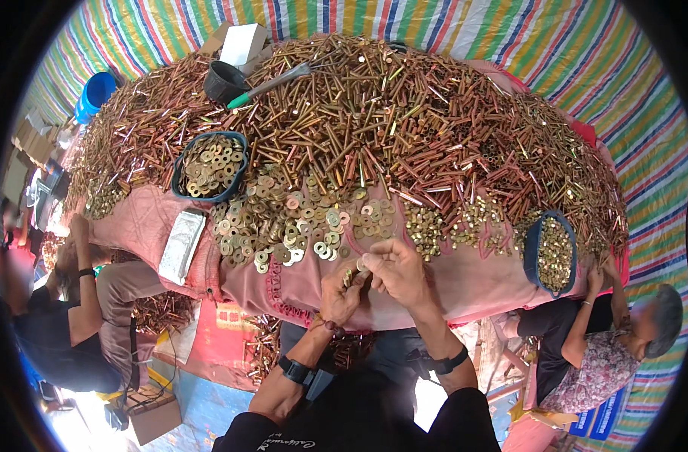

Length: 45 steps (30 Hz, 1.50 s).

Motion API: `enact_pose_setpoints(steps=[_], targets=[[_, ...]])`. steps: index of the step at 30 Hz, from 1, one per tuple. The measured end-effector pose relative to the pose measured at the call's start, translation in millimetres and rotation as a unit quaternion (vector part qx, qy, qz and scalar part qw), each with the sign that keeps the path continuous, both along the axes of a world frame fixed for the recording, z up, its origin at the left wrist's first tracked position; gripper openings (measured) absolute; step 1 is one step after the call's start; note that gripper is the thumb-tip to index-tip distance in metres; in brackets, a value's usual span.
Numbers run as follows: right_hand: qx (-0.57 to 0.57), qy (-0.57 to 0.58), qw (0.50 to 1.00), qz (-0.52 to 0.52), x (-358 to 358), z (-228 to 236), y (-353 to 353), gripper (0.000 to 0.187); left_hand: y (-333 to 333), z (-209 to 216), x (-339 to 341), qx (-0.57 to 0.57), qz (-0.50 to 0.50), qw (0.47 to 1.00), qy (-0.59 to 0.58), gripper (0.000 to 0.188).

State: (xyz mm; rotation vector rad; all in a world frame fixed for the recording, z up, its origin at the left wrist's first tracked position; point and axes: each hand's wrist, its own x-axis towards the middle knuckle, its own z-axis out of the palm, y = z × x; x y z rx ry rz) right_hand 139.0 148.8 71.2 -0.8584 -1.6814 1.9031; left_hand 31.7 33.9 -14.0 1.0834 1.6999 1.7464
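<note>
At the frame's centre, the right hand is pinching a round, pale metal washer beside the left hand, which is curling around small brass-coloured metal pieces. Loose gold-toned flat washers are lying just above, seemingly for easy reach; at right, a dark-blue plastic basket is containing small golden fittings.

Your left forearm and right forearm extended from the near side and converged toward the scene's middle. The left one slanted far and right; the right one, far and left. Your left hand was curled, its thumb and fingers drawn together. Your right hand, just beside it, was bent inward in a thumb-and-finger pinch, fingertips near the left hand's.
</note>
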Motion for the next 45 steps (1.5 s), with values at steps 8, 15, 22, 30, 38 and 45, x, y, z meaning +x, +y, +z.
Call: enact_pose_setpoints(steps=[8,15,22,30,38,45], targets=[[0.504,-0.155,0.841,-0.123,-19.0,-13.0,69.1,0.022,-1.9,1.8,5.9,-0.015,0.016,1.000,0.021,0.030],[0.589,-0.317,0.743,-0.012,-54.2,-27.7,123.0,0.013,4.3,-5.9,8.6,0.018,0.060,0.996,0.056,0.047],[0.604,-0.245,0.755,-0.069,-41.4,-20.2,119.4,0.012,3.9,-0.6,6.4,0.022,0.038,0.997,0.057,0.041],[0.067,-0.013,0.996,-0.064,3.2,17.5,64.8,0.024,2.1,2.7,7.8,0.013,0.044,0.997,0.065,0.035],[0.216,0.041,0.971,-0.096,-14.2,18.5,15.2,0.034,5.1,-5.9,7.4,0.013,0.035,0.997,0.065,0.037],[0.571,0.068,0.818,-0.016,-10.0,20.8,3.8,0.030,6.0,-6.4,3.4,0.074,0.041,0.986,0.141,0.044]])
